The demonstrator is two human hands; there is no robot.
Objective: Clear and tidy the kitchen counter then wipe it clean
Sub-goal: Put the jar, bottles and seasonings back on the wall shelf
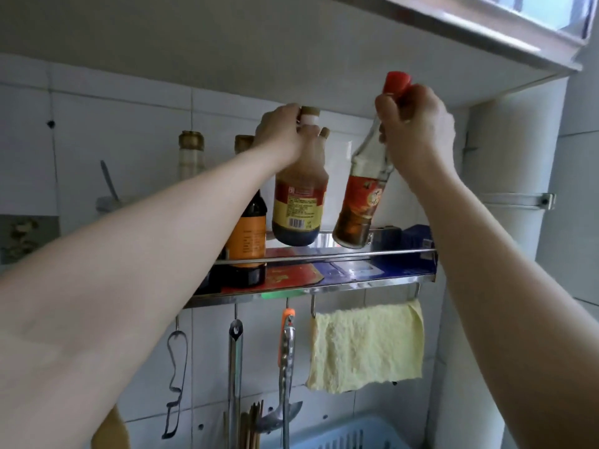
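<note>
Above the steel wall shelf [324, 254], near its middle, the left hand [285, 134] gripped the neck of a squat plastic bottle [299, 202] holding dark sauce at its base. Toward the shelf's right end, the right hand [418, 124] clasped a slim, tilted glass bottle [363, 202] below its red cap, brown liquid inside. An orange-labelled dark bottle [248, 241] stood at the shelf's left. A nubby yellow cloth [366, 348] hung beneath.

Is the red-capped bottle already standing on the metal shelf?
No: the right hand holds the red-capped bottle tilted by its neck, with its base in the air above the metal shelf.
</note>
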